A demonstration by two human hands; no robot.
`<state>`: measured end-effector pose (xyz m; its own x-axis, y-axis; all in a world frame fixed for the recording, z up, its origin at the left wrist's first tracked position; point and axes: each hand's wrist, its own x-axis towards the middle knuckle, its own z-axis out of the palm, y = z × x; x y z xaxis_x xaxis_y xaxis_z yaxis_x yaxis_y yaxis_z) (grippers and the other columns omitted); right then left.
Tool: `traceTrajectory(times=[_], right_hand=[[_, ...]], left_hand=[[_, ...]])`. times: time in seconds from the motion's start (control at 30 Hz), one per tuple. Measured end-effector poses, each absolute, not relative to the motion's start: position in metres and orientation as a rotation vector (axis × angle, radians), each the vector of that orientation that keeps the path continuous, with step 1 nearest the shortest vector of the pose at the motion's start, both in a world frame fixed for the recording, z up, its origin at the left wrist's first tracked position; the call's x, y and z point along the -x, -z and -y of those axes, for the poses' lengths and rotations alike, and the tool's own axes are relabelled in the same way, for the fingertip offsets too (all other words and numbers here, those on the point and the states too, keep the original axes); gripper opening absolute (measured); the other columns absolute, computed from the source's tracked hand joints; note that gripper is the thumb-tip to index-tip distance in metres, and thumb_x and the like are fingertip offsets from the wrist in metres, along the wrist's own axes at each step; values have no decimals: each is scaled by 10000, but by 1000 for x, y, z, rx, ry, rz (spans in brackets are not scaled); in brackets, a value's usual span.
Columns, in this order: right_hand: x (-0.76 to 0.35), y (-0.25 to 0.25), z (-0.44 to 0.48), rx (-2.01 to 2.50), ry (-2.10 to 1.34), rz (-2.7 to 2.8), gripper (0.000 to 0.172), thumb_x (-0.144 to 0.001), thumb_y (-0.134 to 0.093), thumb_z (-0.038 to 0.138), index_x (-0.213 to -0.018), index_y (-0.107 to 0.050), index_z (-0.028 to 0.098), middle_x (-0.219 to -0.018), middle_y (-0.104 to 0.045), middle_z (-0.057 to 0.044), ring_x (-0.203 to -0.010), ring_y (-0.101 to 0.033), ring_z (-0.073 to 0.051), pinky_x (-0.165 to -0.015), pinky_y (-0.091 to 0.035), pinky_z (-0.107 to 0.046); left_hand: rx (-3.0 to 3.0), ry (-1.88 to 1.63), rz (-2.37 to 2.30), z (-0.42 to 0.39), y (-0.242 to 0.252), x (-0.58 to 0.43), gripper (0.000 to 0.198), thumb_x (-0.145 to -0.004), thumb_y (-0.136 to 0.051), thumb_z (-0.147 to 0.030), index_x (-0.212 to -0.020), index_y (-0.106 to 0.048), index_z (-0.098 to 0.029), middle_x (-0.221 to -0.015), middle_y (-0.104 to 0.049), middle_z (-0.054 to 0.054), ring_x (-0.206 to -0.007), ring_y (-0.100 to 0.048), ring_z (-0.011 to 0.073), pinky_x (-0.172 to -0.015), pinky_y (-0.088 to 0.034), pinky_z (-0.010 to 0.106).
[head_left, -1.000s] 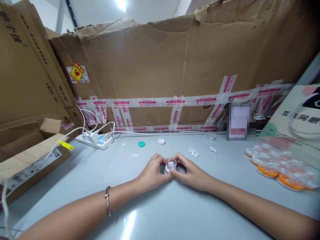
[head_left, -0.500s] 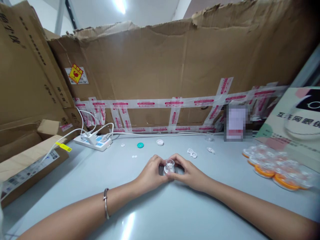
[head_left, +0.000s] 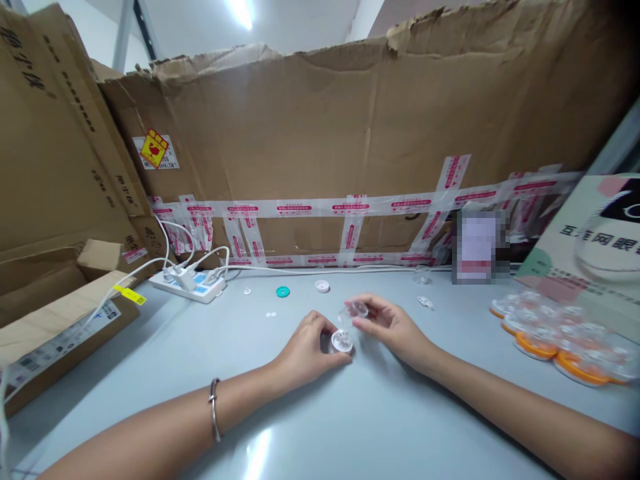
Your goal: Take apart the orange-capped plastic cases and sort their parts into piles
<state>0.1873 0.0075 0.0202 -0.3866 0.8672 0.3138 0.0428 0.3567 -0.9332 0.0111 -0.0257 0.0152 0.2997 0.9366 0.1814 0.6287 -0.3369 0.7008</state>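
My left hand (head_left: 306, 348) rests on the grey table and pinches a small round white base (head_left: 342, 341) between thumb and fingers. My right hand (head_left: 391, 325) is just to the right and a little higher, pinching a small clear plastic cap (head_left: 356, 310) lifted off the base. The two parts are apart by a few centimetres. A metal bangle (head_left: 215, 419) sits on my left wrist.
Small loose parts lie behind my hands: a teal ring (head_left: 283, 291), a white cap (head_left: 323, 286), clear bits (head_left: 425, 302). Orange-based clear pieces (head_left: 555, 337) are stacked at right. A power strip (head_left: 187, 281) with cables lies at left. Cardboard walls (head_left: 310, 147) enclose the table (head_left: 350, 427).
Both hands held the small clear-and-white piece together before. Now my right hand has lifted the clear cap up and to the right, while my left hand keeps the white base on the table.
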Motion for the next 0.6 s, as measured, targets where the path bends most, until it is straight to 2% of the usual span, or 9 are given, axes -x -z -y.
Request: traceTrajectory(times=[0.1, 0.23, 0.27, 0.33, 0.4, 0.5, 0.6], right_hand=[[-204, -29, -31, 928, -1004, 1560, 365, -685, -616, 465, -931, -567, 200, -994, -617, -69, -934, -572, -200, -846, -441, -353], [-254, -33, -74, 1160, -608, 1493, 525, -645, -615, 503, -1065, -506, 208, -910, -642, -87, -841, -609, -237, -771, -469, -405], [-268, -32, -83, 1202, -547, 1495, 517, -644, -629, 474, -1071, -506, 211, -916, -645, -94, -859, -603, -250, -783, -458, -420], [-292, -26, -99, 1367, -184, 1629, 426, -673, -579, 485, -995, -555, 207, -910, -652, -97, -863, -602, -257, -778, -459, -418], [-307, -18, -110, 1420, -51, 1676, 380, -658, -581, 477, -899, -598, 183, -928, -645, -117, -915, -581, -284, -831, -427, -444], [-314, -4, -122, 1441, 21, 1707, 336, -640, -595, 450, -827, -620, 172, -1019, -614, -144, -1050, -509, -319, -924, -347, -469], [-313, 8, -131, 1472, 52, 1733, 298, -638, -602, 409, -829, -625, 182, -1084, -593, -148, -1121, -461, -324, -948, -320, -472]], left_hand=[[-2050, -788, -1384, 26, -17, -10, 282, -625, -696, -277, -829, -546, -153, -896, -528, 38, -838, -507, 178, -749, -405, 288], [-2032, -774, -1378, 27, -17, -9, 279, -636, -686, -283, -841, -548, -154, -919, -526, 43, -852, -503, 180, -761, -406, 293], [-2028, -773, -1374, 27, -17, -9, 277, -640, -682, -287, -844, -548, -155, -923, -526, 43, -853, -504, 180, -761, -406, 294], [-2024, -774, -1367, 27, -17, -8, 274, -645, -678, -294, -845, -550, -158, -924, -526, 43, -851, -505, 180, -761, -408, 295], [-2025, -775, -1359, 27, -17, -7, 273, -646, -677, -295, -848, -552, -160, -926, -526, 43, -851, -506, 179, -761, -410, 294], [-2027, -778, -1352, 27, -16, -6, 273, -648, -676, -294, -851, -552, -162, -928, -524, 42, -853, -506, 179, -761, -411, 293], [-2028, -782, -1347, 27, -16, -6, 268, -649, -677, -283, -850, -551, -160, -927, -522, 39, -849, -508, 174, -760, -410, 289]])
